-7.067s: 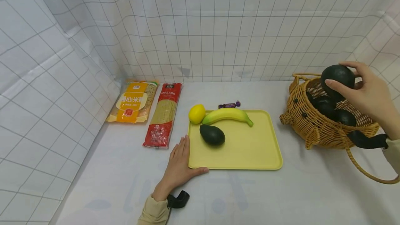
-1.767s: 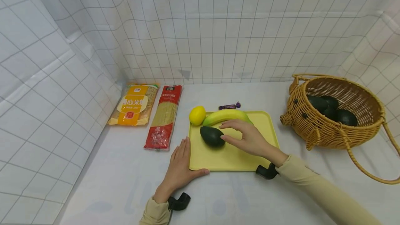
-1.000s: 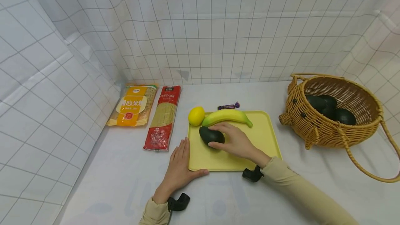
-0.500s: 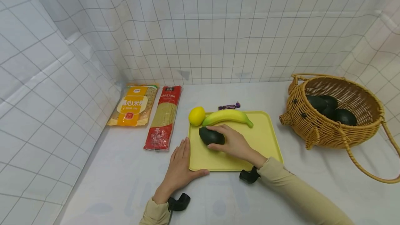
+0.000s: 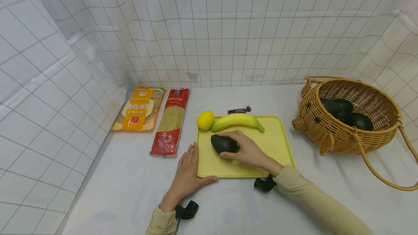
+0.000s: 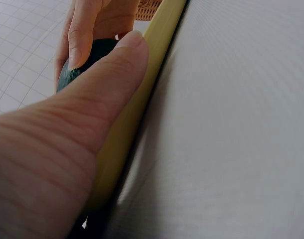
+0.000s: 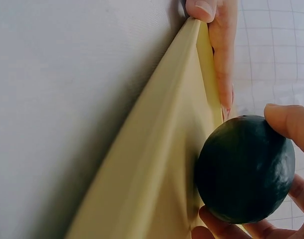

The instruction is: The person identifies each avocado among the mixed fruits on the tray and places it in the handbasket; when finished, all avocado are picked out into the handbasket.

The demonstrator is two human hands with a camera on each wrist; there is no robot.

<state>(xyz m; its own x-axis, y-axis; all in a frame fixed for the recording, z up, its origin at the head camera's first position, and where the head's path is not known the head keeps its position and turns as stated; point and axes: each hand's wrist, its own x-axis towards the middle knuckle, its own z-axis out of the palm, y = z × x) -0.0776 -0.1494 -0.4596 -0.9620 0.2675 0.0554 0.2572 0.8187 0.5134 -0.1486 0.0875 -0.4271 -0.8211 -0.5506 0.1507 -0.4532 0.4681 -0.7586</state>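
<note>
My right hand (image 5: 249,151) grips a dark green avocado (image 5: 223,143) over the left half of the yellow tray (image 5: 275,151). In the right wrist view the fingers and thumb curl round the avocado (image 7: 244,172), close to the tray's surface; whether it still touches cannot be told. My left hand (image 5: 187,177) lies with straight fingers along the tray's left edge, its thumb against the front edge. Behind the avocado a yellow-green banana (image 5: 238,120) lies along the back of the tray. A lemon (image 5: 205,120) sits at the tray's back left corner.
A pig-shaped wicker basket (image 5: 346,144) with several avocados (image 5: 360,122) stands to the right, its handle reaching forward. A purple-wrapped candy (image 5: 239,110) lies behind the tray. To the left are a red noodle packet (image 5: 170,122) and an orange packet (image 5: 138,109).
The right hand held an avocado over the basket, later came to the tray without it and took hold of the tray's avocado, now shifted slightly right. The left hand has stayed put.
</note>
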